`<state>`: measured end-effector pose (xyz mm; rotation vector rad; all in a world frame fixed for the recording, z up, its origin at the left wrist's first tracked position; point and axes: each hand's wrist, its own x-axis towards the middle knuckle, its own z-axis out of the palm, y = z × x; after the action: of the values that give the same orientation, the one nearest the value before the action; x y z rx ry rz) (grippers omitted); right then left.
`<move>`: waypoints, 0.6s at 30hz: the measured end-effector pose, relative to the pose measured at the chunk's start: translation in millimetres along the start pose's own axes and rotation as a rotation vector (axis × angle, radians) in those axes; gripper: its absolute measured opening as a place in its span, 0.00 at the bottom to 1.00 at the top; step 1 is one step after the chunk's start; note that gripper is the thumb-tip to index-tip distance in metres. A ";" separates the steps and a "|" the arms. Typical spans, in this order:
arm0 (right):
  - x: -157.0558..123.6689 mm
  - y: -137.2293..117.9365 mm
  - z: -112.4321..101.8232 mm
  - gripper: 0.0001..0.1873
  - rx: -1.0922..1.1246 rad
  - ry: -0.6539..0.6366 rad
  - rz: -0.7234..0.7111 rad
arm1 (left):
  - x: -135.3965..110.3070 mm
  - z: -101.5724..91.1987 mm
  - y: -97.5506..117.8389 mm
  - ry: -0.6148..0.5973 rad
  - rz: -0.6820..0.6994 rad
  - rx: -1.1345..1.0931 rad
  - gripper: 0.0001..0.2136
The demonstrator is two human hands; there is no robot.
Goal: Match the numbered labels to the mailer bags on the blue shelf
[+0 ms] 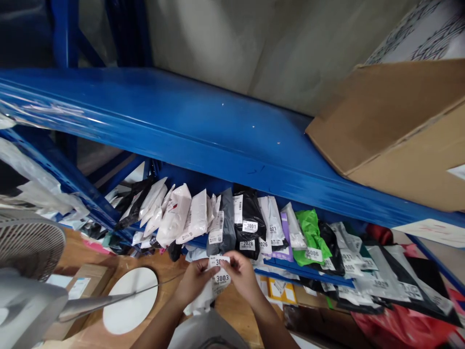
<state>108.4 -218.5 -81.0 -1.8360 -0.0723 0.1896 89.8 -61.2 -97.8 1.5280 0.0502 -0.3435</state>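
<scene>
A strip of white number labels hangs between my two hands, low in the middle of the view. One label reads 3003; the number above it is partly covered by my fingers. My left hand pinches the strip's left side with thumb and fingers. On the other side, my right hand grips the upper right edge. Just beyond the hands stands a grey mailing bag with a printed shipping label. To its right, a black mailing bag bears a label reading 3001.
A lower blue shelf holds several packed bags, among them a green bag. Above it runs a blue shelf beam, with a cardboard box at right. A fan stands at left, near a white round base.
</scene>
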 end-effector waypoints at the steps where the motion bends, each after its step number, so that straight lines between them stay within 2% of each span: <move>1: 2.2 0.2 0.8 0.12 0.017 0.001 0.002 | 0.4 1.6 -0.2 0.002 0.001 -0.008 0.20; 5: 11.3 2.6 7.5 0.10 0.052 0.004 -0.017 | 2.9 4.7 -2.4 0.091 0.026 -0.040 0.21; 10: 22.1 9.2 19.5 0.10 -0.094 0.144 -0.126 | 11.8 3.4 -7.2 0.232 -0.002 -0.031 0.23; 14: 30.0 13.0 20.2 0.10 -0.164 0.196 -0.171 | 18.6 5.3 -8.9 0.172 -0.045 -0.056 0.22; 18: 42.4 15.0 8.2 0.10 -0.271 0.228 -0.205 | 15.8 4.2 -12.8 0.133 -0.100 -0.021 0.22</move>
<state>148.0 -208.5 -101.5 -2.0923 -0.1305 -0.1817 100.9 -68.3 -113.8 1.5291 0.2349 -0.3196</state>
